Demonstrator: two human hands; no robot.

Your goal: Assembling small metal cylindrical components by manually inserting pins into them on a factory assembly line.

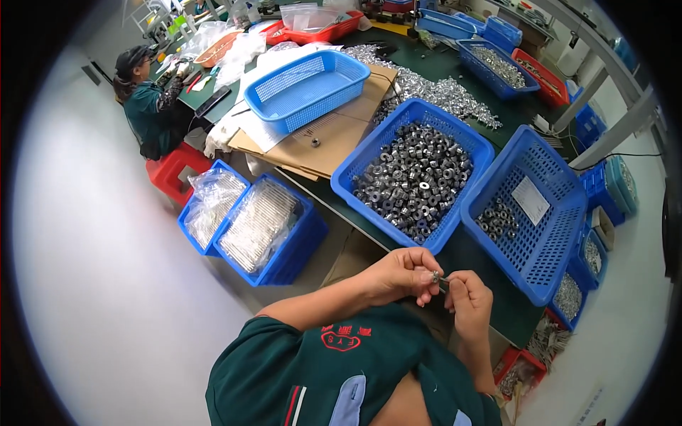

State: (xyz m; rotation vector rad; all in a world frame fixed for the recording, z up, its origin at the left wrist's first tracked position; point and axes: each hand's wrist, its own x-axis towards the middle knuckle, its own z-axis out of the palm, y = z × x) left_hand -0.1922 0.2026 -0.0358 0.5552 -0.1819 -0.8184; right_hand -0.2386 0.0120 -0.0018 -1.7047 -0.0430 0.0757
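Note:
In front of my chest, my left hand pinches a small metal ring-like part between thumb and fingers. My right hand is closed on a thin metal rod, whose end meets the small part; whether it goes into it I cannot tell. Just beyond my hands stands a blue basket full of small steel collars. To its right, a tilted blue perforated basket holds a smaller heap of collars and a white paper label.
An empty light-blue basket rests on cardboard, with one loose collar nearby. Shiny metal parts lie heaped behind. Blue crates of rods stand lower left. A co-worker sits on a red stool at the far left.

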